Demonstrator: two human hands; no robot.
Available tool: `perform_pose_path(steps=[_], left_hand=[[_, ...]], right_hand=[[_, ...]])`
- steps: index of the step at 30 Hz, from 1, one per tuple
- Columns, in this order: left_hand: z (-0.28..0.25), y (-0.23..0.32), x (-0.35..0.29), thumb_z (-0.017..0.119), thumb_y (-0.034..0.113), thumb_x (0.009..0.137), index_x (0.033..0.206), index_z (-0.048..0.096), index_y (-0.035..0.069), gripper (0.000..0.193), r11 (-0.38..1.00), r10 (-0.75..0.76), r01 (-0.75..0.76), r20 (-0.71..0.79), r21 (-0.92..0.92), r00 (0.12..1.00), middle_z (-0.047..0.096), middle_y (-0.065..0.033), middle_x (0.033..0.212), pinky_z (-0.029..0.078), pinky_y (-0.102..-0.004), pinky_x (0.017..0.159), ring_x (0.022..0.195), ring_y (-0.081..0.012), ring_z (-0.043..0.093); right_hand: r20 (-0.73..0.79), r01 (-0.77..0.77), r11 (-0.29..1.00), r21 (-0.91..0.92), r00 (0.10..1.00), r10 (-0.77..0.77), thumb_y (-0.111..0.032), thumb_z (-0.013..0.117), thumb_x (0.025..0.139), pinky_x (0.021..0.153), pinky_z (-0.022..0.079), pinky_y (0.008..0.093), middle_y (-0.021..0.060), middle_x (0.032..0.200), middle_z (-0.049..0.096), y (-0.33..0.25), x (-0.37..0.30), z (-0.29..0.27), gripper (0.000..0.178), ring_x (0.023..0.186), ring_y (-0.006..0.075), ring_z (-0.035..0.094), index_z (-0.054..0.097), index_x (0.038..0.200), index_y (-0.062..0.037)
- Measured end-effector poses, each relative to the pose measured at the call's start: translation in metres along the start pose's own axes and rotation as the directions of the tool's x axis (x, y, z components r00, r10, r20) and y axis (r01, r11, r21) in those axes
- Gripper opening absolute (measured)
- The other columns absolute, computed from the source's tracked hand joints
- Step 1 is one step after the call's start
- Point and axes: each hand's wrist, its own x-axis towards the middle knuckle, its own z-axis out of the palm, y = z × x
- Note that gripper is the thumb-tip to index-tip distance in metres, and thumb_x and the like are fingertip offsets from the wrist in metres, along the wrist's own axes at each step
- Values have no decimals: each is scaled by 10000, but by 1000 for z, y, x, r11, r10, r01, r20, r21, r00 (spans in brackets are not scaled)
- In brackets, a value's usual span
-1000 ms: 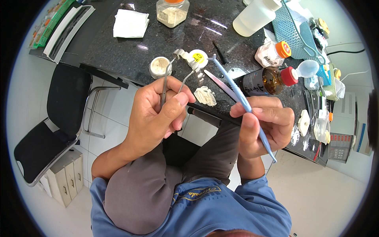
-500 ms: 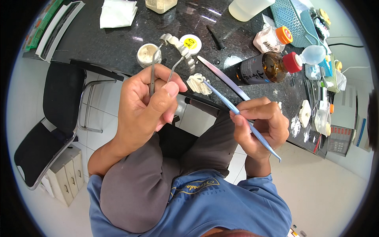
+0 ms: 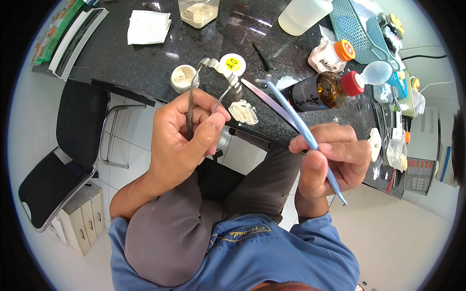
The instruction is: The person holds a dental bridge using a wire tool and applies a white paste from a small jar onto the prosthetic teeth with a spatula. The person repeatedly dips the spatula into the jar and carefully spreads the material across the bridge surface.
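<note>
Pinched in left hand (image 3: 182, 133), pronged metal tool (image 3: 190, 111) with curved grey piece (image 3: 211, 63); pinched in right hand (image 3: 335, 157), apart, slim blue instrument (image 3: 305, 130); between, pale heap (image 3: 243, 112)

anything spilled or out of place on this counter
Yes: white residue marks the dark counter near its right edge, just beyond the right hand. It looks like a spill because it lies outside any container. Nothing else clearly stands out.
</note>
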Motion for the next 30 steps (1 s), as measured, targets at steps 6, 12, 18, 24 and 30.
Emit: perform_pose_path(steps=[6,12,18,24,30], left_hand=[[-1,0,0,600,141,875,856,545,-1,153,1000,-5,5,-11,23,1000,512,26,531,321,-160,415,441,0,426],[0,1,0,609,138,873,852,537,-1,159,1000,-9,9,-6,19,1000,510,27,535,322,-160,422,445,0,426],[1,2,0,606,130,875,858,535,-4,152,1000,-14,14,-6,11,1000,512,22,541,323,-158,423,448,-3,431],[1,2,0,605,125,876,857,533,-6,150,1000,-14,14,-3,-1,1000,511,24,546,329,-160,427,454,-2,430],[3,-6,1,554,202,897,854,534,0,207,995,78,-77,-23,61,997,456,13,481,256,-157,353,368,-12,354]], right_hand=[[21,-5,1000,3,1000,5,84,681,686,506,502,260,188,711,623,7,-1,8,211,587,203,629,526,824,42],[44,-6,1000,-18,999,7,101,683,669,502,502,261,186,713,624,6,-1,9,216,597,204,635,533,813,44],[27,-38,998,-47,999,39,111,683,664,498,501,258,182,713,622,6,-2,9,222,604,207,637,533,815,47],[20,-46,998,-44,999,47,107,686,669,500,497,247,182,709,625,7,-2,8,223,610,200,635,532,820,49],[27,-50,998,-41,998,52,104,688,669,506,498,247,183,717,629,6,-2,8,223,613,193,634,535,820,45]])
